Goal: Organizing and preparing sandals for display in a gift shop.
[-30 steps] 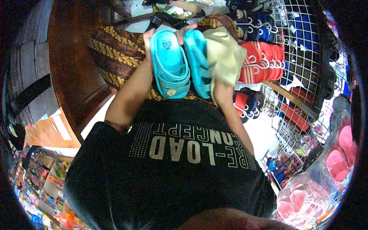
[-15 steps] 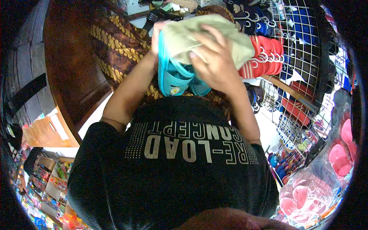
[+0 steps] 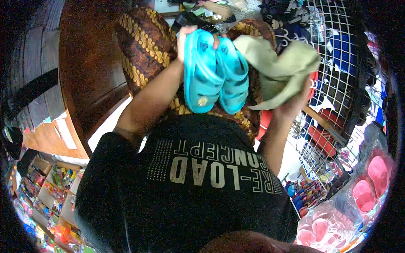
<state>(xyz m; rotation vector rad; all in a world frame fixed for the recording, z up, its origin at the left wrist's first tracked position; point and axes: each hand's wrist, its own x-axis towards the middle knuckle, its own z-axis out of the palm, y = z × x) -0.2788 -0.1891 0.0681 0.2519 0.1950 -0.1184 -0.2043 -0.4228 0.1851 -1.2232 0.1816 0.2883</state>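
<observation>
A pair of turquoise sandals (image 3: 204, 86) is in my left hand (image 3: 184, 41), soles side by side and straps toward me. My left fingers wrap round their far ends, with part of the grip hidden behind the soles. One strap carries a small white flower with a yellow centre. To the right, my right hand (image 3: 293, 105) grips a pale olive cloth (image 3: 291, 63), which spreads and folds above it, apart from the sandals. Motion blurs this hand, and the cloth covers most of its fingers.
Brown-and-gold patterned fabric (image 3: 147, 40) covers my lap. A white wire rack (image 3: 333, 59) with hanging sandals stands at the right. Pink sandals in clear plastic (image 3: 325, 227) lie at the lower right. A dark wooden panel (image 3: 90, 63) rises on the left.
My right hand has drawn the cloth off the sandals and out to the right. The sandals, still in my left hand, have shifted slightly right and now show fully.
</observation>
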